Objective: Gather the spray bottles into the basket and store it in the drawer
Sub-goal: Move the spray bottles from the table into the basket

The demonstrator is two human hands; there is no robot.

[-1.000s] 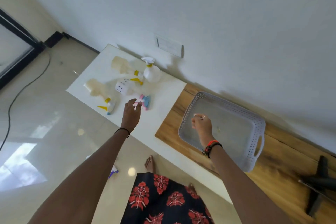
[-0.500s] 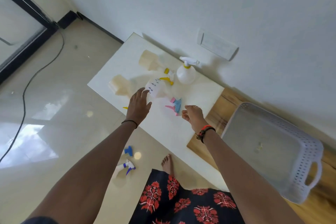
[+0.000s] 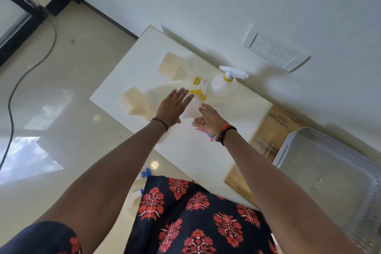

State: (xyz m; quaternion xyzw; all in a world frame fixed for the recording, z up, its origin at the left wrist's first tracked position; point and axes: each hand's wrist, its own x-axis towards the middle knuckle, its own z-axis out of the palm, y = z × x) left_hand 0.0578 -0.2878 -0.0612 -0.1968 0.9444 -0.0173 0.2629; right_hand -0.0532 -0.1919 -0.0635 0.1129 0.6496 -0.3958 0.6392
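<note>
Two hands reach over a smooth white tabletop [image 3: 226, 130].
Left hand [image 3: 173, 107] and right hand [image 3: 207, 119] are spread wide, holding nothing, beside a clear bottle [image 3: 190, 112]. Holey plastic basket [image 3: 305, 140] sits well apart.

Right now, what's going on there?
Both hands open: left hand, right hand closing around a lying spray bottle. Basket empty. Nothing blocking.

A glossy white rectangular counter [image 3: 231, 121] fills mid-frame. On it lie two cream plastic spray bottles [image 3: 171, 67] at its upper left, with an upright round white bottle [image 3: 221, 86] nearby. A perforated white plastic basket [image 3: 299, 146] sits at right on the wooden counter [image 3: 274, 130].
</note>
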